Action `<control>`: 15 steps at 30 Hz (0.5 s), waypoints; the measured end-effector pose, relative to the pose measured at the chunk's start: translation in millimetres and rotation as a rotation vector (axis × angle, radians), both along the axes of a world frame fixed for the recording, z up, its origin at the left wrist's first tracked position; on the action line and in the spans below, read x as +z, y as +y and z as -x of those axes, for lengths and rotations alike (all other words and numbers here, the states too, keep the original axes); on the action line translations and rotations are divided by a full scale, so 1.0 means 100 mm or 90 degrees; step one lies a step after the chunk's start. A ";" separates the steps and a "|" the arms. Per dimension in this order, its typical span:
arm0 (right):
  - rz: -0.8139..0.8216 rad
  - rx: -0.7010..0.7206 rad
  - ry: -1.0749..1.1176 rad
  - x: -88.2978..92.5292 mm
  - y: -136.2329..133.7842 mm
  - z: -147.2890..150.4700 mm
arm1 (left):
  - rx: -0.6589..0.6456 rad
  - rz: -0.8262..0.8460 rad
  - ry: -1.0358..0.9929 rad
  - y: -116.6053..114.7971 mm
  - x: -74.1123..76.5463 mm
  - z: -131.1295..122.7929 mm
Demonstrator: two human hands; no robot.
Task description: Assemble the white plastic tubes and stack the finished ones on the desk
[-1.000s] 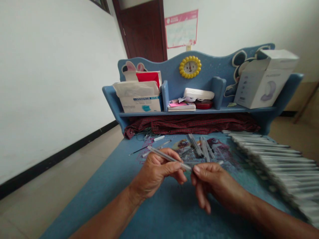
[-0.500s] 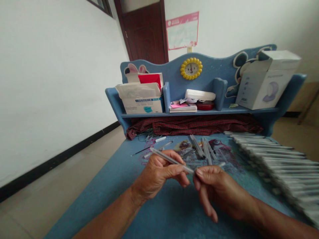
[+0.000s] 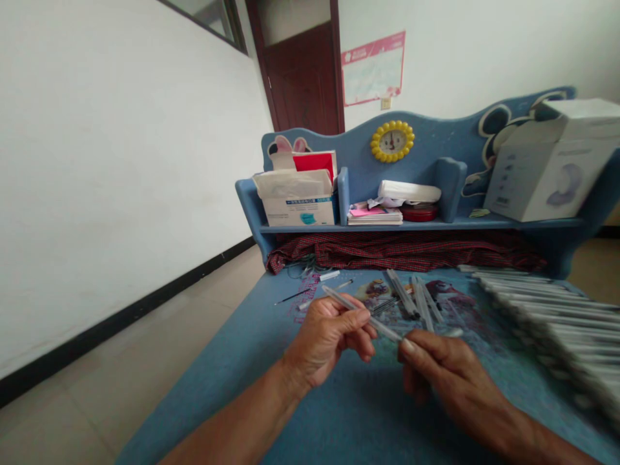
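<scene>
My left hand (image 3: 334, 336) is closed around a clear pen barrel (image 3: 346, 301) that slants up to the left across its fingers. My right hand (image 3: 443, 371) pinches the barrel's lower right end between thumb and forefinger, its other fingers curled. Both hands hover over the blue desk (image 3: 271, 342). Just beyond them lie a few loose pen barrels (image 3: 411, 297), a thin refill (image 3: 293, 298) and a small white cap (image 3: 329, 276). A long row of assembled pens (image 3: 547, 310) runs down the desk's right side.
The desk's blue shelf (image 3: 411, 225) carries a mask box (image 3: 298, 208), stacked papers (image 3: 375, 214), a red tin and a large white carton (image 3: 552, 174); a yellow clock (image 3: 392, 140) sits on its back panel. Red plaid cloth (image 3: 402, 248) lies under the shelf. Behind stand a door and white walls.
The camera has swung left and up, so everything shifts right in view. Both hands keep hold of the pen barrel; my right hand's fingers have curled in more.
</scene>
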State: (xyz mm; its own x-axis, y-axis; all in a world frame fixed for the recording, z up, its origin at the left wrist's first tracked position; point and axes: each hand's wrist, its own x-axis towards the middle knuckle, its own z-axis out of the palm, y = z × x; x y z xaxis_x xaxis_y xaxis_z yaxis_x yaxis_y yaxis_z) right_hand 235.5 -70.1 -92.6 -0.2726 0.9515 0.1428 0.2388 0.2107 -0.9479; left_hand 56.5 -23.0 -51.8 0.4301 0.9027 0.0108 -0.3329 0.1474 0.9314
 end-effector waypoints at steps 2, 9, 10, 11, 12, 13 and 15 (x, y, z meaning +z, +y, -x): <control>0.141 0.037 0.146 0.01 0.00 0.04 | -0.008 -0.008 -0.005 -0.01 0.00 0.00; 0.360 0.167 0.413 0.00 0.02 0.07 | -0.028 -0.035 0.002 -0.01 0.00 0.03; 0.351 0.158 0.398 0.00 0.02 0.07 | -0.029 -0.037 0.001 -0.01 0.00 0.03; 0.328 0.139 0.372 0.01 0.02 0.06 | -0.029 -0.038 -0.001 -0.01 0.00 0.02; 0.295 0.115 0.334 0.03 0.02 0.05 | -0.027 -0.038 -0.004 0.00 0.00 0.02; 0.252 0.089 0.287 0.04 0.02 0.05 | -0.026 -0.034 -0.006 0.00 0.00 0.02; 0.153 0.045 0.182 0.05 0.02 0.03 | -0.021 -0.022 -0.009 0.01 -0.01 0.02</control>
